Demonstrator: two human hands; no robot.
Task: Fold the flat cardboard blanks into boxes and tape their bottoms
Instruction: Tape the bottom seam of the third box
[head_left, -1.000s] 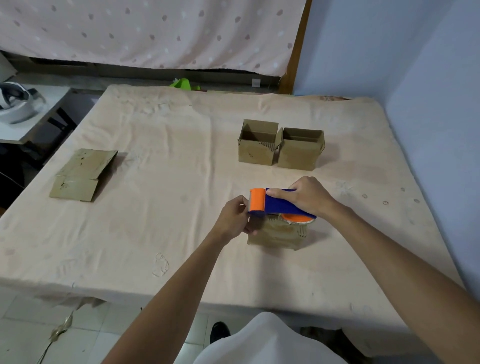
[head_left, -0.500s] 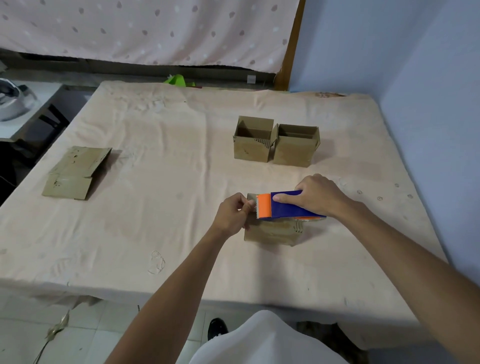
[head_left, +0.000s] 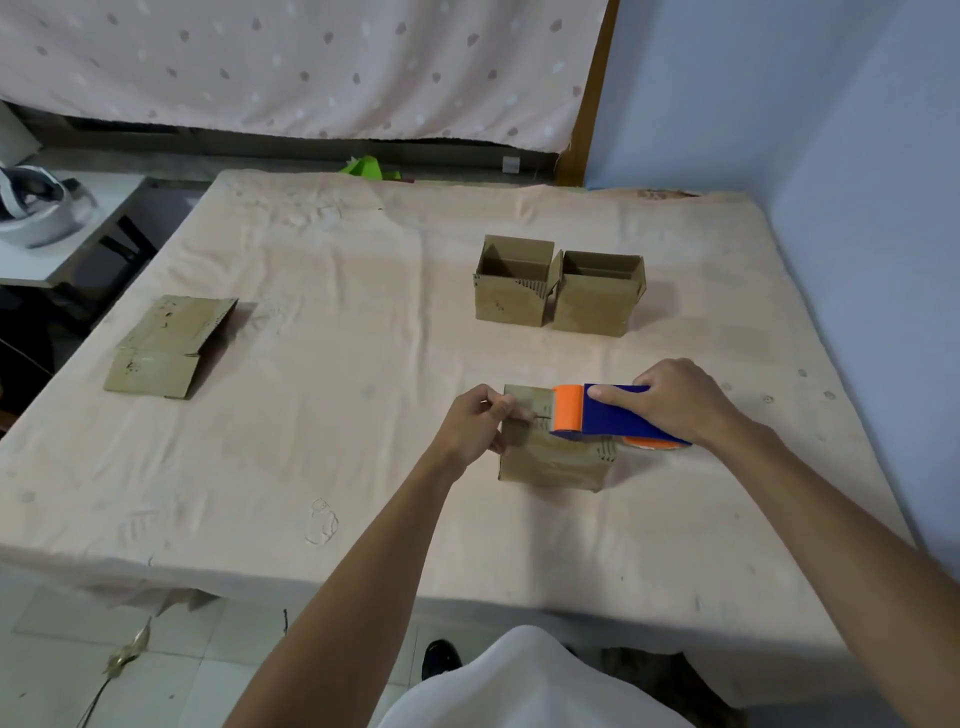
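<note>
Flat blank (head_left: 169, 345) lies near desk (head_left: 311, 467) left edge. Left hand (head_left: 475, 423) pinches box (head_left: 553, 460) top-left edge, front-centre. Two open boxes (head_left: 511, 291) side by side behind it. Right hand (head_left: 680, 400) grips tape dispenser (head_left: 608, 415) on box top.

Both arms stretch forward over the table edge, bare and nearly straight; the left hand (head_left: 474, 423) is curled, thumb and fingertips pinching the left top edge of the box (head_left: 550, 462); the right hand (head_left: 681, 400), knuckles up, grips the tape dispenser (head_left: 615, 418), index finger laid along its top.
</note>
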